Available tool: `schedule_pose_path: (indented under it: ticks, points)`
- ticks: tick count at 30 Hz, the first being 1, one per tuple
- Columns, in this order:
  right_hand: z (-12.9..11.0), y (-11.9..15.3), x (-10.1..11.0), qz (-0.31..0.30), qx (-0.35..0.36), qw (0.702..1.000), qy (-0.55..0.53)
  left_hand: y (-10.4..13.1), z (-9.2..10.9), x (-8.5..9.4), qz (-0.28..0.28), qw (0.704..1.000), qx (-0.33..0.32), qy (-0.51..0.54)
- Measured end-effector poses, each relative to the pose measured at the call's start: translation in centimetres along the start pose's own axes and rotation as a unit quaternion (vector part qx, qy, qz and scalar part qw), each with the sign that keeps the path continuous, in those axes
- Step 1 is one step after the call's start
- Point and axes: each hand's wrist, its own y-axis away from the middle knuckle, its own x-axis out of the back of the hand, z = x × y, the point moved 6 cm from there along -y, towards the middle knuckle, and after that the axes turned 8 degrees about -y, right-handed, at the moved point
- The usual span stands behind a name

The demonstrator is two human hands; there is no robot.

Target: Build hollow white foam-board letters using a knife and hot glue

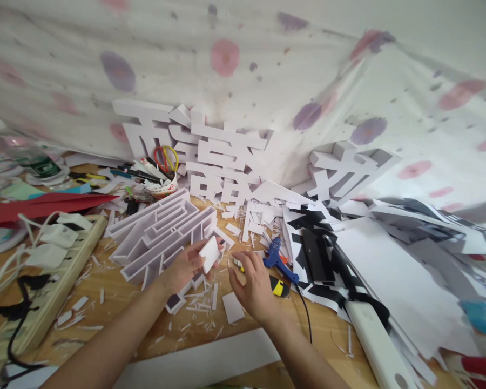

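My left hand (186,266) holds a small white block-like piece (209,254) between thumb and fingers, near the middle of the view. To its right, my right hand (251,281) has its fingers apart and curved, with nothing held. A white hollow form with thin upright walls (162,232) lies just beyond my left hand. Right of my right hand are a blue glue gun (279,259) with a black cord and a yellow-and-black tool (278,287). A flat white rectangle (233,308) lies below, between my forearms.
White block characters (227,156) stand against the patterned curtain. Scissors (166,158) stick up from a cup at the back left. A power strip (52,292) with plugs is at left. Paper sheets (392,270), a black box (318,256) and a white bar-shaped object (378,346) lie right.
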Motion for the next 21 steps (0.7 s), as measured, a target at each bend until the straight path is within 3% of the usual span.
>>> schedule_pose_path:
  ticks: [5,13,16,19,21]
  points:
    - [-2.2,-1.2,-0.9,-0.016,0.039,0.999,-0.005,-0.1,0.0,-0.3,0.016,0.999,0.006,-0.041]
    - [-1.0,-1.6,-1.5,0.027,0.036,0.999,0.012,-0.7,0.4,0.0,0.065,0.981,0.079,-0.166]
    - [0.0,-1.4,-1.8,0.031,0.004,0.999,0.015,-0.9,1.4,2.0,0.09,0.952,0.112,-0.272]
    - [1.3,-1.1,-3.2,-0.01,-0.038,0.999,0.022,-0.9,3.7,4.6,0.194,0.903,0.064,-0.378]
    - [2.2,-0.9,-4.6,-0.06,-0.076,0.995,0.035,-1.2,4.5,5.5,0.221,0.861,0.029,-0.458]
